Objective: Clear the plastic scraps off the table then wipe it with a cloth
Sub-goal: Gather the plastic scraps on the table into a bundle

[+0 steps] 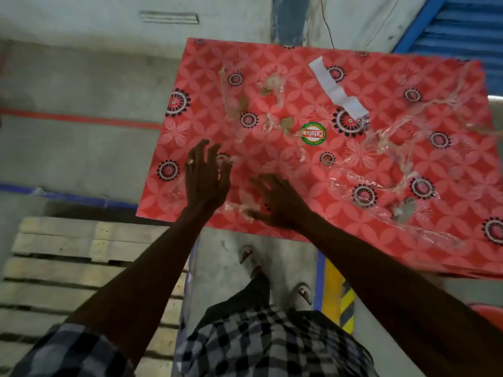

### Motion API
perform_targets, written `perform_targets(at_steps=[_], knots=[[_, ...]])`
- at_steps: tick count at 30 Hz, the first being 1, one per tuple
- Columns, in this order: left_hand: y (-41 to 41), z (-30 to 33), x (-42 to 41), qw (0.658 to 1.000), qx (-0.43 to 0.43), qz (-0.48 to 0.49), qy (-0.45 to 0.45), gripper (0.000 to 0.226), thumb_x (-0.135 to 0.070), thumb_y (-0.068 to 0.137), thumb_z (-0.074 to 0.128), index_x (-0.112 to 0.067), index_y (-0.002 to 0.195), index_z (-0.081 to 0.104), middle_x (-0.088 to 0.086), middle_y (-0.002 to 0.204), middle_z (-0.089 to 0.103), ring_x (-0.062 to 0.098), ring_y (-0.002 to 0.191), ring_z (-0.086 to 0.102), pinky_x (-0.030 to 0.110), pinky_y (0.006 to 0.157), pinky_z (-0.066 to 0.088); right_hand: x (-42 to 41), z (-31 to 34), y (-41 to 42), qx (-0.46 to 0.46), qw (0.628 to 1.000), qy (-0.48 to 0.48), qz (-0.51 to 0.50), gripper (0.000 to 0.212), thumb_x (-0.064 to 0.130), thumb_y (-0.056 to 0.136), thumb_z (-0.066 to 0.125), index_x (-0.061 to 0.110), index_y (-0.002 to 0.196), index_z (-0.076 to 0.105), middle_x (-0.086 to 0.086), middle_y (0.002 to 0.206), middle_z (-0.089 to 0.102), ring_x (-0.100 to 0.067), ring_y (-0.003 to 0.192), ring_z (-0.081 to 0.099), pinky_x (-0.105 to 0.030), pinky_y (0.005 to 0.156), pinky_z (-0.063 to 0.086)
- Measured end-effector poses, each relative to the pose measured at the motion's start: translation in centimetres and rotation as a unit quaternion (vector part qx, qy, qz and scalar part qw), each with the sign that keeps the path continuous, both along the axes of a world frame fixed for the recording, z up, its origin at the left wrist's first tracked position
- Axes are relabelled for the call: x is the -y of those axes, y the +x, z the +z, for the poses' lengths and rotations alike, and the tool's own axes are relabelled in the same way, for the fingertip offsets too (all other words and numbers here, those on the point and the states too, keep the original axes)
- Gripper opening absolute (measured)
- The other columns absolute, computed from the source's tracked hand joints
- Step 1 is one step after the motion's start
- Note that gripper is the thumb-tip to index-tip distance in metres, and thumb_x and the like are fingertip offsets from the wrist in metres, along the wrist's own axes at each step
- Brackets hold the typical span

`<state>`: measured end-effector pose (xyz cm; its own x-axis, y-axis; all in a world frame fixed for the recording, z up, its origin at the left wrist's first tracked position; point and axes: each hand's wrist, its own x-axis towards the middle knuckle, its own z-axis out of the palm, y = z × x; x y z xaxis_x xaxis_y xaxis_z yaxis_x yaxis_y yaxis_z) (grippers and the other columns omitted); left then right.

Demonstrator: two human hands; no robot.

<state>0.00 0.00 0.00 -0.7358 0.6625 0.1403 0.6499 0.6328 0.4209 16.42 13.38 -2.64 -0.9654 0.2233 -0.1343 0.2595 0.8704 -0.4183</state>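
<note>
Two bare hands reach over the near-left corner of a table (381, 248) covered in red patterned sheet. The left hand (205, 176) hovers with fingers spread and loosely bent, gripping nothing that can be made out; the right hand (275, 202) lies low on the surface, fingers splayed, touching a crumpled clear scrap (239, 209) at the near edge, though whether it pinches it cannot be told. Plastic scraps (394, 148) of clear film lie scattered across most of the table, densest at the right, with a white paper strip (337, 89) at the far side and a round green label (313, 133) near the centre. The clearing step appears to be in its opening stage; wiping has not begun, and no cloth is in view. The next move likely calls for gathering the thin, clinging film into a bunch before lifting. No bin or other container is visible; a wooden pallet (81, 268) lies on the floor at the near left.
</note>
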Motion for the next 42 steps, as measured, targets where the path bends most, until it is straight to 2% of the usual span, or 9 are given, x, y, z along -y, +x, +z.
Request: perform_targets(at_steps=[6,13,19,24,29,32,36,39,42], knots=[[-2.5,-4.4,5.6,0.991,0.105,0.014,-0.086,0.063,-0.053,0.095,0.041,-0.031,0.153,0.036,0.008,0.164,0.028,0.037,0.151,0.026,0.059,0.114,0.027,3.9,-1.8,-1.0,-0.028,0.996,0.009,0.081,0.056,0.047,0.094,0.053,0.018,0.142,0.049,-0.014,0.143,0.053,-0.034,0.132,0.047,-0.050,0.111,0.041],[-5.0,-5.0,5.3,0.989,0.086,-0.002,-0.124,0.046,-0.040,0.089,0.032,-0.015,0.117,0.060,0.013,0.118,0.061,0.036,0.112,0.057,0.050,0.093,0.040,3.1,-2.5,-1.4,-0.056,0.998,-0.025,0.031,0.039,0.025,0.099,0.044,0.005,0.130,0.056,-0.019,0.128,0.060,-0.036,0.119,0.054,-0.050,0.102,0.045],[-6.1,-4.8,5.1,0.984,0.170,-0.012,0.055,0.018,-0.018,0.101,0.043,-0.012,0.094,0.059,0.011,0.086,0.064,0.028,0.074,0.058,0.041,0.067,0.048,0.8,0.1,-1.2,-0.072,0.977,-0.148,-0.137,0.046,0.023,0.096,0.046,0.020,0.142,0.053,0.004,0.109,0.053,-0.009,0.098,0.046,-0.026,0.079,0.032],[-4.1,-3.1,3.9,0.963,0.203,0.057,0.166,0.033,-0.036,0.099,0.047,-0.007,0.087,0.059,0.015,0.072,0.060,0.027,0.061,0.053,0.035,0.052,0.040,1.1,1.3,-3.3,-0.149,0.920,-0.246,-0.268,0.037,0.026,0.094,0.041,0.009,0.096,0.074,-0.010,0.082,0.065,-0.017,0.071,0.058,-0.033,0.064,0.043],[-1.8,-1.9,3.3,0.926,0.257,0.155,0.228,0.040,-0.045,0.089,0.059,-0.008,0.074,0.056,0.003,0.065,0.050,0.018,0.061,0.045,0.036,0.056,0.041,0.6,3.5,-4.4,-0.119,0.863,-0.347,-0.347,0.056,0.043,0.104,0.045,0.018,0.054,0.045,0.000,0.052,0.043,-0.012,0.049,0.038,-0.034,0.055,0.025],[0.2,0.1,0.3,0.855,0.391,0.184,0.286,0.024,-0.013,0.092,0.061,0.003,0.075,0.055,0.011,0.067,0.053,0.020,0.061,0.052,0.032,0.056,0.046,-0.4,3.7,-5.0,-0.086,0.784,-0.443,-0.426,0.042,0.041,0.095,0.063,0.016,0.062,0.058,-0.009,0.066,0.059,-0.019,0.061,0.050,-0.040,0.059,0.043],[2.6,1.3,-3.2,0.641,0.622,0.221,0.391,0.014,0.001,0.092,0.050,-0.002,0.080,0.054,0.015,0.092,0.063,0.028,0.082,0.062,0.039,0.073,0.057,-1.6,3.0,-4.6,-0.105,0.610,-0.632,-0.466,0.012,0.016,0.091,0.070,0.010,0.084,0.062,-0.016,0.091,0.065,-0.034,0.084,0.069,-0.045,0.074,0.061],[4.6,1.3,-4.0,0.570,0.679,0.200,0.417,0.009,-0.014,0.087,0.058,-0.009,0.093,0.062,0.013,0.108,0.066,0.030,0.094,0.064,0.044,0.084,0.052,-1.8,2.7,-4.0,-0.107,0.703,-0.548,-0.442,0.022,0.015,0.092,0.063,0.023,0.071,0.067,-0.003,0.080,0.064,-0.029,0.086,0.066,-0.039,0.077,0.056],[6.9,1.8,-5.9,0.626,0.651,0.186,0.388,0.019,-0.012,0.101,0.049,-0.008,0.114,0.062,0.011,0.105,0.068,0.026,0.093,0.066,0.038,0.078,0.054,-0.9,3.9,-3.6,-0.089,0.788,-0.511,-0.331,0.025,0.010,0.098,0.053,0.028,0.099,0.069,0.012,0.090,0.065,-0.001,0.085,0.065,-0.022,0.077,0.052]])
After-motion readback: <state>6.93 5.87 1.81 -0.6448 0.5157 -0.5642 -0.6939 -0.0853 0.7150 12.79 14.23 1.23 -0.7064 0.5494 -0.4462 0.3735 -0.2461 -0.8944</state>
